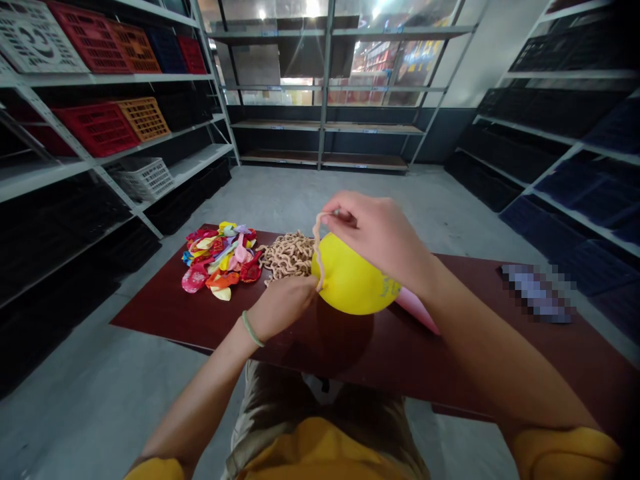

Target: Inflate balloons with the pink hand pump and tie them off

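Observation:
A blown-up yellow balloon (pixel 350 277) with some print on its right side is held over the dark red table. My left hand (pixel 290 300), a green band on its wrist, pinches the balloon's neck together with the lower end of a beige cord (pixel 319 250). Above the balloon, my right hand (pixel 373 223) has its fingers closed on the cord's upper end. The cord runs between both hands along the balloon's left side. Behind the left hand lies a pile of beige cords (pixel 290 255). Left of that is a heap of limp, colourful balloons (pixel 223 257).
The dark red table (pixel 165 317) spans in front of me. A pink object (pixel 417 310) shows partly behind the balloon. A blurred flat item (pixel 537 292) lies at the table's right. Shelves with crates (pixel 97 127) stand left; more shelving (pixel 325 127) stands behind and right.

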The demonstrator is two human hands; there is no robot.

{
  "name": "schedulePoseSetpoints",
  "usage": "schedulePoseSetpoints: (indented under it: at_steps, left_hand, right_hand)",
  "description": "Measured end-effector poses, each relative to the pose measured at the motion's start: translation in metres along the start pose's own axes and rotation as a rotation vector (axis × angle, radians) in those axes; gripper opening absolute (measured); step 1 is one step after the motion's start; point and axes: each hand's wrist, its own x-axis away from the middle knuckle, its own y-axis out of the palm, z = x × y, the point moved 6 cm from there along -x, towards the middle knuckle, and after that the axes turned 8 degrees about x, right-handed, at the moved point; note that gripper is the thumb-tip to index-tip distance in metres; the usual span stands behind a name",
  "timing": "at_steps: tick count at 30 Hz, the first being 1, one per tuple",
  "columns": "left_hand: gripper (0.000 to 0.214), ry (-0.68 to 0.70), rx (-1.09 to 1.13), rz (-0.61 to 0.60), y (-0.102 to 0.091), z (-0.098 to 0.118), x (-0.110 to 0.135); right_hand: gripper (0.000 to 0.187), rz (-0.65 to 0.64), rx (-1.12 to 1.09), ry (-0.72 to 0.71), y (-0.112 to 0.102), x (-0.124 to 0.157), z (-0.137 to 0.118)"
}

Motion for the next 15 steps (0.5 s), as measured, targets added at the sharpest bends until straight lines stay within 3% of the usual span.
schedulePoseSetpoints:
  at_steps: [7, 12, 15]
  left_hand:
    - [0.02, -0.057, -0.166, 0.093, 0.004, -0.003, 0.009]
    - [0.024, -0.061, -0.15, 0.086, 0.012, -0.006, 0.012]
    - [0.026, -0.103, -0.148, 0.072, 0.016, -0.007, 0.012]
  right_hand:
    - [0.016, -0.064, 0.289, -0.002, 0.027, -0.015, -0.016]
    - [0.02, 0.139, 0.296, 0.066, 0.016, -0.02, -0.011]
    - [0.018, 0.056, 0.285, 0.037, 0.023, -0.021, -0.01]
